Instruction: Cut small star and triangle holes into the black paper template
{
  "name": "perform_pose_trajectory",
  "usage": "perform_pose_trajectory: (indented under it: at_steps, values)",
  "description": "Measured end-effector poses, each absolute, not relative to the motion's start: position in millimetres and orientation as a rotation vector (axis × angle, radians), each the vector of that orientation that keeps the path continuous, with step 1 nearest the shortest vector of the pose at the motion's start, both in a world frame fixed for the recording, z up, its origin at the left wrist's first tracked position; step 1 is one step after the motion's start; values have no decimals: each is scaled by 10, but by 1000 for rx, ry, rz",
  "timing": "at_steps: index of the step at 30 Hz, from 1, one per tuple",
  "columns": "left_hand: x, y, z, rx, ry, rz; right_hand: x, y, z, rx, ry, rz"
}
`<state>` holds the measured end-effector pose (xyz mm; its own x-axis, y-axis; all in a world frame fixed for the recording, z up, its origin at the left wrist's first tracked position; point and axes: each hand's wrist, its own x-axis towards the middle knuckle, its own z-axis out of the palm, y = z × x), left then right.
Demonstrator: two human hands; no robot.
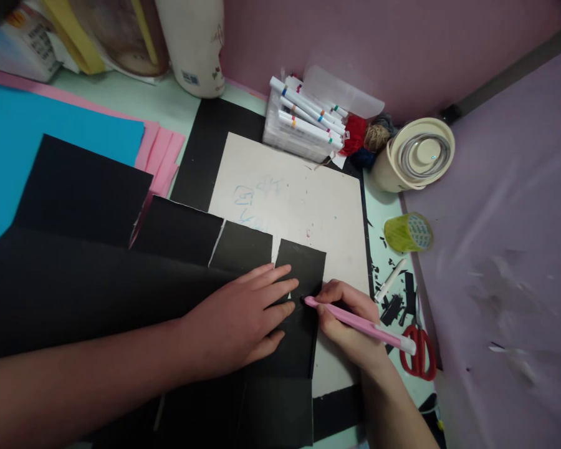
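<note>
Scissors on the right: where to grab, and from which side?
Red scissors: grip the handle loops, coming from above and the near side. The loops face the wearer; the blades point away, among black scraps. I'd favor the right-hand loop, since the end of the pink tool in the right hand overlaps the left one in view.

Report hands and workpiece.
Right hand: pink pen-like tool, tip at black card. Left hand: spread flat on card. Scissors beside right forearm, not blocking.
</note>
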<state>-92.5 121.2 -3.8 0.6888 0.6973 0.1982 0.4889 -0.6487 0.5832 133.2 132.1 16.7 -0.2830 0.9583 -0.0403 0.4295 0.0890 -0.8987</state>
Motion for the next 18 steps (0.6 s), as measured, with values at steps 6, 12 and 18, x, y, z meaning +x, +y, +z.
perform_pose_trajectory:
  at_steps: [6,12,18]
  values:
    - [-921,1211,-42,2411,916,571,1361,1313,148,-1353,-1771,1165]
    - [-924,1206,-48,2427,916,560,1374,1312,148,-1355,-1758,1206]
    - [-923,1221,-38,2430,919,551,1468,1344,159,-1281,-1649,1306]
